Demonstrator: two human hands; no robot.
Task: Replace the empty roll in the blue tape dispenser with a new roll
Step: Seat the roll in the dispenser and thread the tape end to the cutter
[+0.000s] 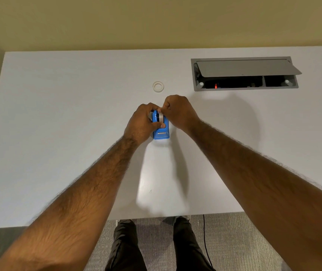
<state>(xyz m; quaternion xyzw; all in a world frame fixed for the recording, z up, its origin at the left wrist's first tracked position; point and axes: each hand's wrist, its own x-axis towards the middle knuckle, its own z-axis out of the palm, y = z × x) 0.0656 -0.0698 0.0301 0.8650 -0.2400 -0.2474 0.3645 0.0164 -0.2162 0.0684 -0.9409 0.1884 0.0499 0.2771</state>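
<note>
The blue tape dispenser [161, 132] stands on the white table [58, 133] in the middle, its cutter end toward me. My left hand [143, 124] grips its left side, thumb across the top. My right hand [178, 111] is closed over the far end, fingertips pinching a tape roll [160, 117] that sits in the dispenser's slot on a black hub. Farther back on the table lies a small white ring, an empty tape core [158, 86], flat and apart from both hands.
A grey cable box [244, 74] is set into the table at the back right, its lid propped open. The table's near edge runs just above my legs. A thin black cable [205, 241] hangs over the grey carpet.
</note>
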